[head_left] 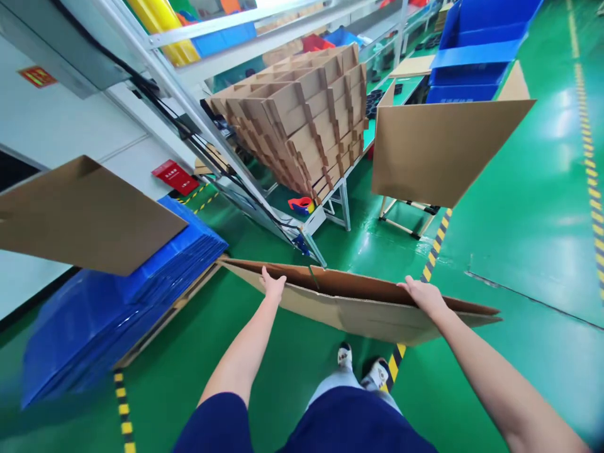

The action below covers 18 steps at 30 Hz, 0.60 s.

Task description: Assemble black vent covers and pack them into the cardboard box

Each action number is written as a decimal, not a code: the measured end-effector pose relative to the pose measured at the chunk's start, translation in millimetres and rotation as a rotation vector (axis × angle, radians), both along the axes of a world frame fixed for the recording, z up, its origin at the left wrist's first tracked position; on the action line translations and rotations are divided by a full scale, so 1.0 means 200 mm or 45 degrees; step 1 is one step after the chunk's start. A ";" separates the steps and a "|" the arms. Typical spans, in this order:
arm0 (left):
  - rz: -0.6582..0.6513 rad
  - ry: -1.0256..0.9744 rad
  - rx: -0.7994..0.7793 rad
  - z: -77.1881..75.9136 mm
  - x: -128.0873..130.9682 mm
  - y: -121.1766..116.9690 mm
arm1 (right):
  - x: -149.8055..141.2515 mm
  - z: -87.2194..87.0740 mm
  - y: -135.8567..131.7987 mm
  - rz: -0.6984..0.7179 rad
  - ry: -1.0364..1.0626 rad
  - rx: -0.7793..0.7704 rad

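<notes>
carton [349,314], one, part-flattened: spans the gap between the two hands' fingers, top seam slightly parted.
left hand [274,286]: fingers gripping the carton's upper edge.
right hand [425,296]: fingers gripping the same edge, farther right.
blue sheets [141,289], stacked: left of the left fingers, brown sheet [89,217] overlapping.
dividers [311,126], stacked: beyond the fingers, between them.
box [438,151], on stand [406,220]: beyond the right fingers.

No wording can be made out. A red sign [38,77] on the white wall [61,126] and a red box [175,178] at its foot carry small, blurred characters; pale lettering low on the blue bin [467,85] is equally illegible.
</notes>
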<state>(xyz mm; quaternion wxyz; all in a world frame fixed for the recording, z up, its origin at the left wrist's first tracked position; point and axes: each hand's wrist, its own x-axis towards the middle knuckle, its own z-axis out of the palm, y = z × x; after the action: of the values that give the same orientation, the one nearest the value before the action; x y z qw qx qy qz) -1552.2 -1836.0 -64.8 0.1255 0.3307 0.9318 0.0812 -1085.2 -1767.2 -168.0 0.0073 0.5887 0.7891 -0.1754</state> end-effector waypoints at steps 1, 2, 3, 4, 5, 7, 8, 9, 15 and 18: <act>0.045 0.024 -0.023 -0.02 0.00 -0.03 | 0.00 -0.01 0.00 0.013 0.003 0.014; 0.082 0.050 -0.053 -0.03 0.01 -0.06 | 0.00 -0.02 -0.01 0.024 0.009 0.026; 0.105 0.079 -0.088 -0.04 0.00 -0.09 | 0.00 -0.04 -0.02 0.032 0.012 0.030; 0.109 0.111 -0.125 -0.05 0.00 -0.11 | 0.00 -0.05 -0.03 0.039 0.023 0.040; 0.083 0.142 -0.163 -0.04 -0.02 -0.13 | 0.01 -0.06 -0.04 0.046 0.048 0.066; -0.079 0.180 -0.240 -0.01 -0.06 -0.13 | 0.03 -0.06 -0.10 0.058 0.127 0.182; -0.202 0.176 -0.285 0.02 -0.09 -0.13 | 0.04 -0.05 -0.13 0.052 0.165 0.267; -0.334 0.154 -0.339 0.04 -0.13 -0.11 | 0.06 -0.03 -0.18 0.030 0.189 0.357; -0.982 -0.025 -0.669 0.10 -0.36 0.01 | 0.04 0.09 -0.66 -0.670 0.035 0.579; -1.201 0.004 -0.691 0.14 -0.39 0.01 | 0.00 0.03 -0.95 -1.369 0.078 0.499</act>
<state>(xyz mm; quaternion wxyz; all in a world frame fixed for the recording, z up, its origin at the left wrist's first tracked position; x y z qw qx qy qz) -1629.3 -1833.9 -36.7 0.2278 0.6688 0.6700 -0.2279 -1084.7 -1957.7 -162.6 -0.2151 0.8922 0.3965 -0.0220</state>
